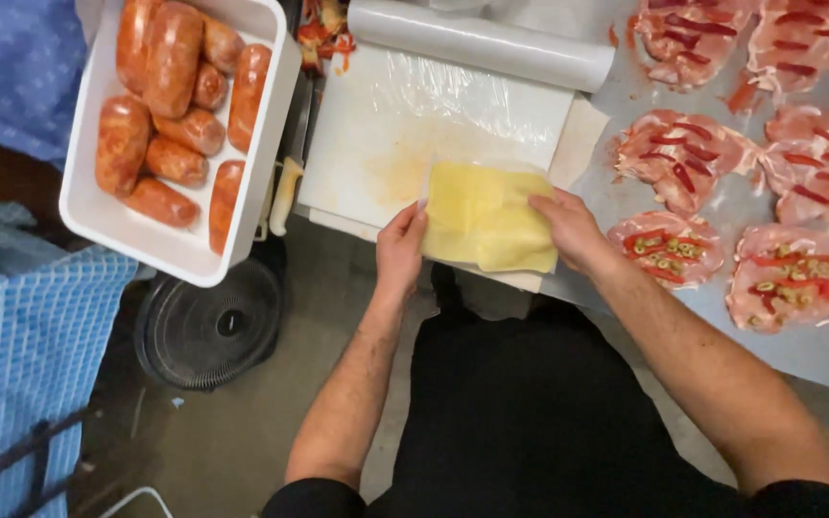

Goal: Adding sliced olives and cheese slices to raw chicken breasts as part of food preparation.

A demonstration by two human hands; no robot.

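Observation:
A pack of yellow cheese slices in clear wrap (486,211) lies at the near edge of a white cutting board (376,144) covered with cling film. My left hand (401,247) grips the pack's left edge. My right hand (571,228) rests on its right side, fingers pressing the top. A roll of cling film (482,40) lies across the far end of the board.
A white tray (98,223) of wrapped orange-red rolls stands to the left. Flattened meat slices topped with red pepper strips (685,153) and olives (669,249) cover the metal counter (750,206) on the right. Below are a round black fan (208,326) and blue checked cloth (21,336).

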